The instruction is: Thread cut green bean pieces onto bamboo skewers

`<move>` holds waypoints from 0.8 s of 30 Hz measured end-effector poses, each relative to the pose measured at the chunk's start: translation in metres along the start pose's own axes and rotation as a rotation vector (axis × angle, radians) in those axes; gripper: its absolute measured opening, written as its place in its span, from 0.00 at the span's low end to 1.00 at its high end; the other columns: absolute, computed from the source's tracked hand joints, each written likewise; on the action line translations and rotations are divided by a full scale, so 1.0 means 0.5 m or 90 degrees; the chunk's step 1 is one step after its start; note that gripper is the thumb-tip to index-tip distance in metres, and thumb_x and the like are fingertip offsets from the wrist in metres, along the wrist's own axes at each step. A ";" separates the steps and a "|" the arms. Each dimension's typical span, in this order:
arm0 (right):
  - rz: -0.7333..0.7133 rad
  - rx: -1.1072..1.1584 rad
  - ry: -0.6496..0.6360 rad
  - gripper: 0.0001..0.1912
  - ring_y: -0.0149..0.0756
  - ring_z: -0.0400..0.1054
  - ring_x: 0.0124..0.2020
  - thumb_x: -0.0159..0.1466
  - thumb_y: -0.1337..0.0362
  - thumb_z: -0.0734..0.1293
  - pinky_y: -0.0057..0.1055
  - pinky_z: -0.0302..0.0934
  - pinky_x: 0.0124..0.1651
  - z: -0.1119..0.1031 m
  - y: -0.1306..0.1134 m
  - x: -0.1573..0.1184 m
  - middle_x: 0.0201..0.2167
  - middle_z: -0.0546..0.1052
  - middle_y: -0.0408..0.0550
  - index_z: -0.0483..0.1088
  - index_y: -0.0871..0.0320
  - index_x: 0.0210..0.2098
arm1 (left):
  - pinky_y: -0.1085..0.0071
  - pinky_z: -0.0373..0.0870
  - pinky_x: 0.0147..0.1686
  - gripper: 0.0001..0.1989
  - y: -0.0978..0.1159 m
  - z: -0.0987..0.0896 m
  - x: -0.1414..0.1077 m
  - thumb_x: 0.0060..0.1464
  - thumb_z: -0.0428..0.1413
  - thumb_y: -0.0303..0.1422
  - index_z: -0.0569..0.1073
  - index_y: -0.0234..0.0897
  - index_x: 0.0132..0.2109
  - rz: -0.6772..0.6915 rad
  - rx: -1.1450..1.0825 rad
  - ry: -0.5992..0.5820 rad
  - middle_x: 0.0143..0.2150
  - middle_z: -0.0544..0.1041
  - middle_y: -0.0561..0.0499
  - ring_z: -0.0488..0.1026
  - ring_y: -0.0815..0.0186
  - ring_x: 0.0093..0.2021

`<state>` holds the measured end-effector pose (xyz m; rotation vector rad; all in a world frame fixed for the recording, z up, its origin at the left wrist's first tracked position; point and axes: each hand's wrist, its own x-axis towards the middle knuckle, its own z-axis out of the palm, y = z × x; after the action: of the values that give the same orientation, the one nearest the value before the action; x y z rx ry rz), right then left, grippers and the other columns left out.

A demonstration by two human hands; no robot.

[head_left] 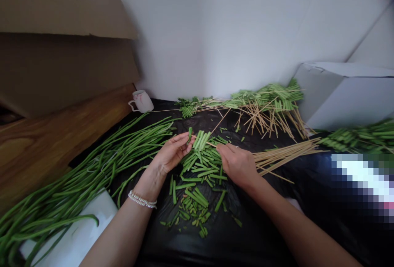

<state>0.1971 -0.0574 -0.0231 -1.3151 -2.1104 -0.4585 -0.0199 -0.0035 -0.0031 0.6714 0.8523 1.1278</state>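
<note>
From here, far left, a wooden surface [58, 144] runs under a long heap of whole yardlong beans [76, 181], with a cardboard box [61, 41] above it and a white mug [141, 101] at the wall. My view shows the left hand [174, 152], a beaded bracelet [142, 199] on its wrist, pinching a loaded bamboo skewer [201, 140] at its bean-threaded end, and the right hand [237, 165] closed on the same skewer's shaft, as far as I can see. The hands are near but apart, directly above cut bean pieces [197, 201] scattered on a black plastic sheet [246, 226]. Behind them lie finished bean skewers [261, 103]; to the right, bare skewer ends [286, 156] fan out, and a white box [338, 94] sits beyond — the lower right is pixelated.
</note>
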 end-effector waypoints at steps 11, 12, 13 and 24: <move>-0.001 0.009 0.000 0.12 0.30 0.64 0.28 0.66 0.69 0.58 0.27 0.50 0.31 0.002 0.000 0.000 0.27 0.74 0.43 0.73 0.58 0.41 | 0.80 0.73 0.29 0.08 0.001 -0.002 -0.002 0.50 0.61 0.24 0.78 0.30 0.40 0.027 0.047 -0.014 0.37 0.80 0.46 0.75 0.73 0.31; 0.000 0.008 -0.002 0.12 0.29 0.64 0.28 0.66 0.69 0.58 0.27 0.50 0.31 0.002 0.000 0.000 0.27 0.74 0.43 0.73 0.58 0.40 | 0.80 0.73 0.29 0.08 0.001 -0.002 -0.002 0.50 0.62 0.24 0.78 0.30 0.40 0.031 0.047 -0.009 0.37 0.80 0.46 0.75 0.73 0.31; 0.002 0.007 -0.003 0.12 0.29 0.64 0.28 0.66 0.69 0.58 0.27 0.50 0.31 0.002 0.000 0.000 0.27 0.74 0.43 0.73 0.58 0.40 | 0.80 0.73 0.30 0.09 0.001 -0.002 -0.002 0.50 0.62 0.24 0.78 0.30 0.41 0.033 0.047 -0.006 0.37 0.80 0.46 0.75 0.73 0.31; 0.006 -0.002 -0.012 0.12 0.29 0.64 0.27 0.66 0.68 0.58 0.27 0.49 0.30 0.001 0.000 0.000 0.26 0.74 0.43 0.73 0.57 0.40 | 0.80 0.72 0.30 0.09 0.000 -0.002 0.000 0.48 0.63 0.26 0.78 0.29 0.39 0.035 0.056 -0.010 0.36 0.79 0.45 0.74 0.73 0.31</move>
<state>0.1968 -0.0574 -0.0236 -1.3349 -2.1186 -0.4485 -0.0208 -0.0035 -0.0037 0.7793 0.8784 1.1382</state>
